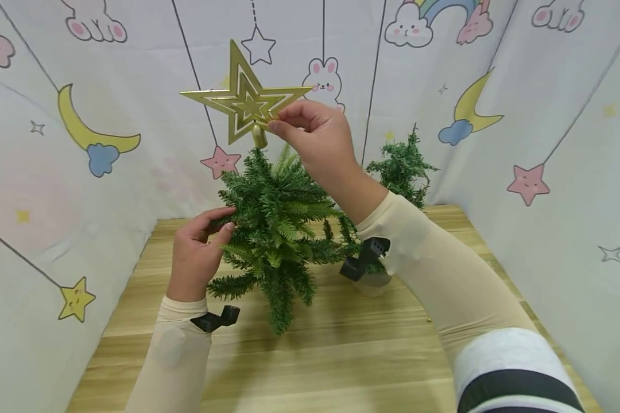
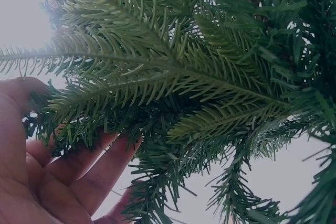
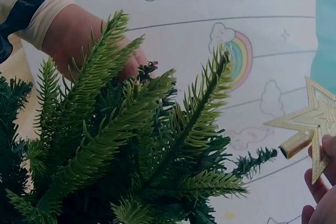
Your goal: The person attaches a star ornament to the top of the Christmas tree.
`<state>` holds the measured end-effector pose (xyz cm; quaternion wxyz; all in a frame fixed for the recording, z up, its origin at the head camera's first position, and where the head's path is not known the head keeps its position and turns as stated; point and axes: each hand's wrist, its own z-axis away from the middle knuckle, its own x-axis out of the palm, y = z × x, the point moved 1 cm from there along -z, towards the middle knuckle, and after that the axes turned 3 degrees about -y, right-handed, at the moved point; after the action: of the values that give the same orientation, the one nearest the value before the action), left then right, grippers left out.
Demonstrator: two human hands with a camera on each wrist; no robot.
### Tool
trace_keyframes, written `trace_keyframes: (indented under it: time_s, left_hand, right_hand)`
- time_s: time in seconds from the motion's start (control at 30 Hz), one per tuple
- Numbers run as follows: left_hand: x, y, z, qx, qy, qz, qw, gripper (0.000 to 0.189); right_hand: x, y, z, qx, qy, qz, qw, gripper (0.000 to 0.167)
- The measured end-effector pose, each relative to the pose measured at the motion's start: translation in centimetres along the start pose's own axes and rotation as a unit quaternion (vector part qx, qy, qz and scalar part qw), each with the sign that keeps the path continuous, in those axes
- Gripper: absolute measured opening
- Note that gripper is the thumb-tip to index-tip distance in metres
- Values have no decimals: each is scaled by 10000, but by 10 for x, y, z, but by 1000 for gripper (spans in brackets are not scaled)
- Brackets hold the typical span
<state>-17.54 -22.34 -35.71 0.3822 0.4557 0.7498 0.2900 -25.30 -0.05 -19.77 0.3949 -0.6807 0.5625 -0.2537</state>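
Note:
In the head view a small artificial Christmas tree [image 1: 268,223] stands on the table, green with some lighter tips. My right hand [image 1: 322,135] pinches a gold star tree topper [image 1: 249,106] by its lower right point. The topper's socket [image 1: 259,136] hangs just over the treetop; in the right wrist view, the star [image 3: 302,144] is apart from the branches. At the tree's left side is my left hand [image 1: 193,252], thumb and fingers spread around branch tips. Seen by the left wrist camera, relaxed fingers [image 2: 102,174] touch the branches from below, their tips partly hidden by needles.
A second, thinner green tree [image 1: 403,166] with a pale base [image 1: 372,285] stands behind my right forearm. The wood-grain table [image 1: 341,367] is bordered by printed cloth walls [image 1: 563,241] at the back and both sides.

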Motion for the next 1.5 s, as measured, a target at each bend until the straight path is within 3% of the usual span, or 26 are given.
trace_keyframes:
  time_s: [0.23, 0.7, 1.1, 1.23, 1.5]
  left_hand:
    - [0, -1, 0, -7, 8, 101, 9999, 29]
    - [-1, -4, 2, 12, 56, 225, 9997, 27]
    - [-2, -6, 1, 129, 63, 175, 9997, 28]
    - [-3, -6, 3, 65, 83, 163, 9998, 28]
    - [-4, -5, 5, -93, 96, 13, 9999, 28]
  right_hand:
    - [5, 8, -5, 235, -131, -344, 9990, 6]
    - [4, 26, -2, 591, -570, 184, 9965, 5]
    - [7, 23, -2, 289, -808, 467, 9952, 4]
    - [7, 23, -2, 529, -772, 392, 9948, 7]
    - [4, 24, -1, 744, -880, 948, 9888, 11]
